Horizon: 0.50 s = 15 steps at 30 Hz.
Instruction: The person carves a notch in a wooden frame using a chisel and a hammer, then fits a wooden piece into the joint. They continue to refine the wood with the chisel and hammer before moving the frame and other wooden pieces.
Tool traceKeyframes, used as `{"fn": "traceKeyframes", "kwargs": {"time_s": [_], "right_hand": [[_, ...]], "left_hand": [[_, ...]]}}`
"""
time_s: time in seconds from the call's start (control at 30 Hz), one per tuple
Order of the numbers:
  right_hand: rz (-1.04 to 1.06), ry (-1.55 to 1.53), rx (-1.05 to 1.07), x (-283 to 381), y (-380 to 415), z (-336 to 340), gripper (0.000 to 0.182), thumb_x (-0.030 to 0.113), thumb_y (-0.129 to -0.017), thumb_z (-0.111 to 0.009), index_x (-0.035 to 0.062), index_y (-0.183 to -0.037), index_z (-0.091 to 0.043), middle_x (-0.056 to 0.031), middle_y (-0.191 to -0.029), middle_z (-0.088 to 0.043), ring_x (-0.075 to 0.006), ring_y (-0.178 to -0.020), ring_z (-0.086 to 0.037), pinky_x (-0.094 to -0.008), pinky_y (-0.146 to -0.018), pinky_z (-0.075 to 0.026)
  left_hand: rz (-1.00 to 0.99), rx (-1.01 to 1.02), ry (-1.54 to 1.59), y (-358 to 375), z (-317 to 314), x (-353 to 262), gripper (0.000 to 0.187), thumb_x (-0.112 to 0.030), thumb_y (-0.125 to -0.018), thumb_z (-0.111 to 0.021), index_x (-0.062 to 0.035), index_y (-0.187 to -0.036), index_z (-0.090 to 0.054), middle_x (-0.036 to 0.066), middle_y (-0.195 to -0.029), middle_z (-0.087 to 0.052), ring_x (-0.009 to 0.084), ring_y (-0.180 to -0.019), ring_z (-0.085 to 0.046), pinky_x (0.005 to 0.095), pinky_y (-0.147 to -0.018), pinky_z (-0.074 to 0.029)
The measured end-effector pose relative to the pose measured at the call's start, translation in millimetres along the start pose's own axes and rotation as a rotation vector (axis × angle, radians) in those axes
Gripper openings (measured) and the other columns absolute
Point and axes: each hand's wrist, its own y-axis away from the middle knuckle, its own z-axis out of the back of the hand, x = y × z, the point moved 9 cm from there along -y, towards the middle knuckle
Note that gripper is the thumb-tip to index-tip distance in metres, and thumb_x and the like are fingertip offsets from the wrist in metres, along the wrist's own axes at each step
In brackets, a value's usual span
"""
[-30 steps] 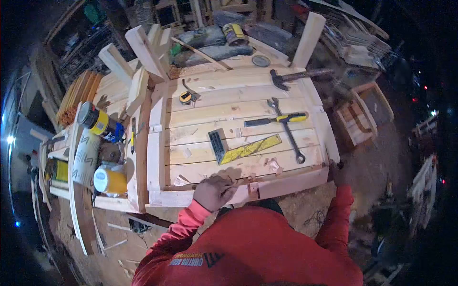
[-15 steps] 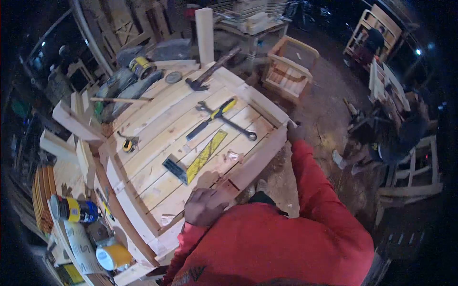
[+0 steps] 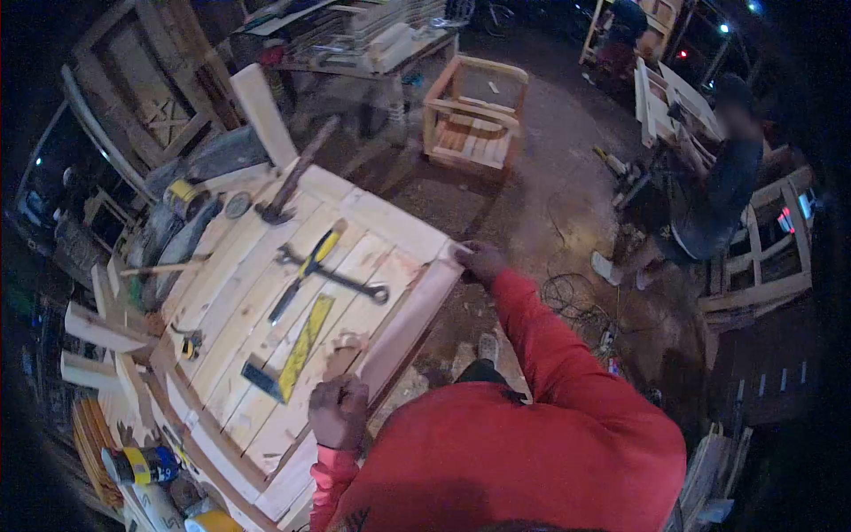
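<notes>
A slatted wooden furniture frame (image 3: 403, 332) lies in front of me. My right hand (image 3: 481, 263) is wrapped round its far right corner. At the near rail, my left hand (image 3: 339, 412) has its fingers curled; what is in them, if anything, is hidden. Just beyond it on the slats lies a try square (image 3: 306, 341) with a yellow blade and dark stock. A chisel (image 3: 308, 270) with a yellow and black handle crosses a wrench (image 3: 350, 284). Further back are a claw hammer (image 3: 288, 191) and a small yellow and black tape measure (image 3: 188, 346).
A jar with a yellow and blue label (image 3: 146, 465) and a yellow container (image 3: 213, 521) stand at the lower left. A wooden chair frame (image 3: 474, 124) is on the floor beyond. A person (image 3: 722, 186) sits at the right near loose cables (image 3: 576, 301) and wooden frames.
My view has swung to the right, so the frame and tools sit further left. My left hand's fingers, spread over the near rail before, are now curled. My right hand stays at the corner.
</notes>
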Motion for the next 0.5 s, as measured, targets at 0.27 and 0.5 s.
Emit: {"fn": "traceKeyframes", "kwargs": {"time_s": [0.27, 0.5], "right_hand": [[0.002, 0.306, 0.456, 9, -37, -10, 0.067, 0.038, -0.088, -0.082, 0.0005, -0.136, -0.055, -0.0116, -0.099, -0.068, -0.0156, -0.073, -0.068, -0.0329, -0.063, -0.058], [-0.010, 0.081, 1.010, -10, -56, -25, 0.081, 0.037, -0.091, -0.078, -0.0023, -0.149, -0.038, -0.0093, -0.095, -0.072, -0.0158, -0.076, -0.067, -0.0322, -0.070, -0.056]], "left_hand": [[0.038, -0.142, -0.077, -93, -98, -87, 0.035, -0.026, -0.090, -0.072, 0.0017, -0.111, -0.067, 0.020, -0.102, -0.066, 0.0393, -0.097, -0.063, 0.0474, -0.088, -0.050], [0.069, -0.090, -0.300, -133, -161, -102, 0.035, -0.032, -0.088, -0.077, -0.0024, -0.106, -0.071, 0.019, -0.096, -0.070, 0.0403, -0.089, -0.066, 0.0486, -0.080, -0.053]]}}
